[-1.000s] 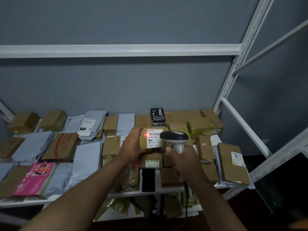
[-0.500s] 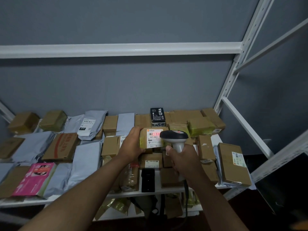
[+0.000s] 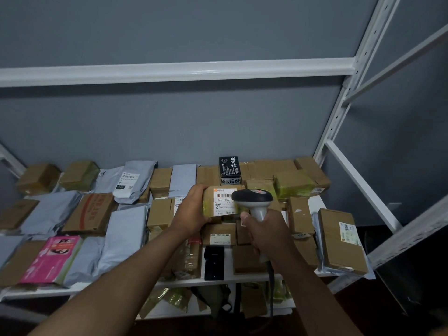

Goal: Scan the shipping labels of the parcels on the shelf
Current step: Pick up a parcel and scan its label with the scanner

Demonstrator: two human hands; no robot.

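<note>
The left hand (image 3: 191,212) grips a small brown parcel (image 3: 219,202) by its left end, fingers curled over the top, holding it above the other parcels on the shelf (image 3: 218,280). Its white shipping label (image 3: 225,202) faces the camera, with an orange logo block, a barcode and the print "507-P802"; "P802" repeats lower down. The right hand (image 3: 265,230) is wrapped round the grey handle of a barcode scanner (image 3: 254,198), whose dark head sits just right of the label, overlapping its right edge.

Behind stands a black box (image 3: 229,170) with white Chinese characters. A grey mailer bag (image 3: 132,181) at the back left carries a label with a black tag reading "010". A pink printed package (image 3: 52,258) lies near the front edge on the left. At the far right, a brown box (image 3: 339,241) overhangs the shelf's front corner. Parcels crowd the shelf; a bare white strip shows along its front edge.
</note>
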